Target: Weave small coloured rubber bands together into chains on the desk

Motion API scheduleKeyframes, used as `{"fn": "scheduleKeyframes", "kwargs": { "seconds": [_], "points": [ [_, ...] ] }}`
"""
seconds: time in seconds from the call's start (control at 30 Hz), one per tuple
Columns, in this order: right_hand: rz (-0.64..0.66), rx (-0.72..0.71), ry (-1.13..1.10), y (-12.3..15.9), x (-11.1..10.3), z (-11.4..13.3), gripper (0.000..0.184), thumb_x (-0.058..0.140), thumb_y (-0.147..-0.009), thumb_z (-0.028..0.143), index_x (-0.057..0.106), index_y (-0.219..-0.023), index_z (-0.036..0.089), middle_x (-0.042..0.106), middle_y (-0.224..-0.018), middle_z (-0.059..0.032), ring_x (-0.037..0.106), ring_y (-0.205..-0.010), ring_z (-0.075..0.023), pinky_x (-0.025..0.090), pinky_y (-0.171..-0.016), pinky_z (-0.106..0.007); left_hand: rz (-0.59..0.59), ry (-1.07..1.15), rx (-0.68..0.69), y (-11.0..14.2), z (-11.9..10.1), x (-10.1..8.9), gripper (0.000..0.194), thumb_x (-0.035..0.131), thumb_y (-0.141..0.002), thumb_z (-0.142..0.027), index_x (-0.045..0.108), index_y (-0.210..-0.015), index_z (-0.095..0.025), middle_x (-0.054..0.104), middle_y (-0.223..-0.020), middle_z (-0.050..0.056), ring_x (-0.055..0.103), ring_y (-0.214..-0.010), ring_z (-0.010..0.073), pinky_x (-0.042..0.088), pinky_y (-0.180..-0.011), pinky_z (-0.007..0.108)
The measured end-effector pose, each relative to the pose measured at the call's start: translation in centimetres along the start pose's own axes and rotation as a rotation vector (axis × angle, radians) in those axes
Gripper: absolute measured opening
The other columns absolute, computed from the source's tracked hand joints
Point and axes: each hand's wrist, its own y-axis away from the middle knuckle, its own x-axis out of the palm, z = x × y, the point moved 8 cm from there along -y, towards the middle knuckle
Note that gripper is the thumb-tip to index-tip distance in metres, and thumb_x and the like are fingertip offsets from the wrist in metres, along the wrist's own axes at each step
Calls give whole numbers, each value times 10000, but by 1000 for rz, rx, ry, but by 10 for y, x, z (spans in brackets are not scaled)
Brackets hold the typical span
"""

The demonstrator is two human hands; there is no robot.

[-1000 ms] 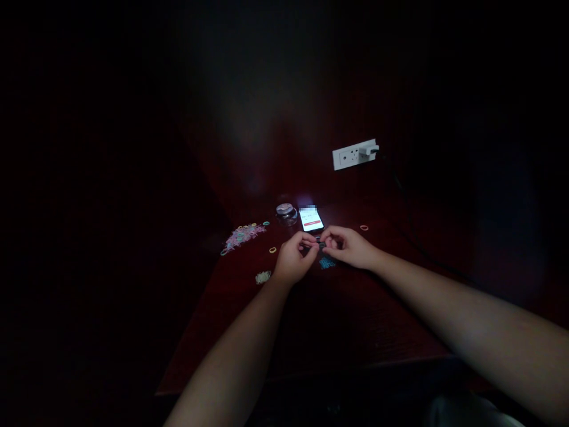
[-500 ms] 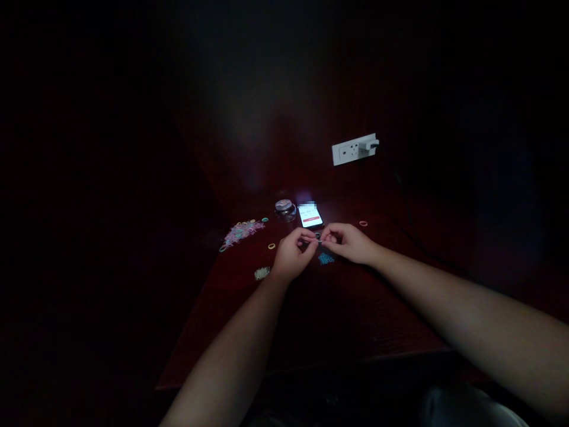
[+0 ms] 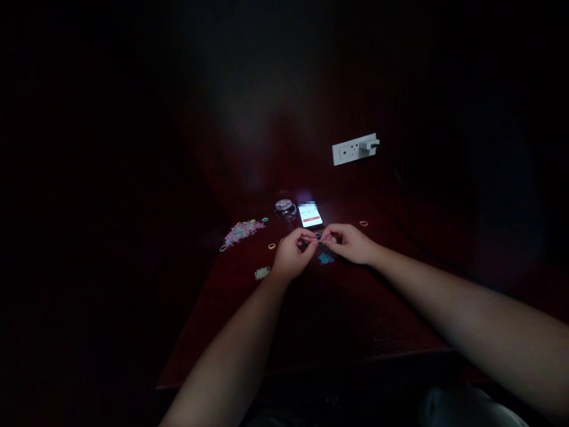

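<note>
My left hand and my right hand meet over the table, each with fingertips pinched. Between them runs a thin, pale rubber band, too small to see in detail. Just below the fingertips lies a small heap of blue rubber bands. A pale yellow heap of rubber bands sits beside my left wrist. Farther left spreads a larger mixed pile of rubber bands, mostly pink. One yellow band lies alone left of my left hand, and a pink band beyond my right hand.
Behind my hands, a lit phone lies beside a clear lidded jar. On the back wall is a white socket strip with a plug in it; a dark cable runs down on the right. The dark red table ends in front.
Almost nothing differs. My right fingertips have shifted very slightly, and the pinched band stays between both hands.
</note>
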Motion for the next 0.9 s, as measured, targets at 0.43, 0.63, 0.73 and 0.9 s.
{"fn": "scheduleKeyframes", "kwargs": {
  "seconds": [0.43,0.63,0.73,0.9],
  "points": [
    [-5,-1,26,0,-1,2,202,583,-803,342,608,-785,142,502,-623,12,434,-569,-101,359,-524,-226,-14,3,5,0,0,-1,99,619,-818,-236,634,-898,-179,699,-845,32,654,-784,139,487,-723,262],
    [-6,3,13,0,-1,-1,217,583,-807,353,609,-796,138,506,-622,11,427,-567,-99,351,-514,-221,-21,-8,0,0,0,-2,99,626,-815,-249,647,-885,-182,704,-833,31,655,-765,141,498,-704,257],
    [-5,-5,39,0,-1,-2,230,574,-816,365,614,-794,140,512,-631,7,431,-572,-103,349,-520,-226,-29,-13,-5,0,0,-3,95,632,-810,-245,653,-879,-184,707,-826,28,657,-753,141,499,-693,256],
    [-4,-9,45,0,-2,-1,237,564,-821,372,607,-784,143,514,-633,4,440,-573,-111,349,-529,-236,-25,-23,-11,0,-1,-4,91,632,-809,-241,659,-875,-186,708,-817,23,655,-739,137,495,-676,247]
  ]
}}
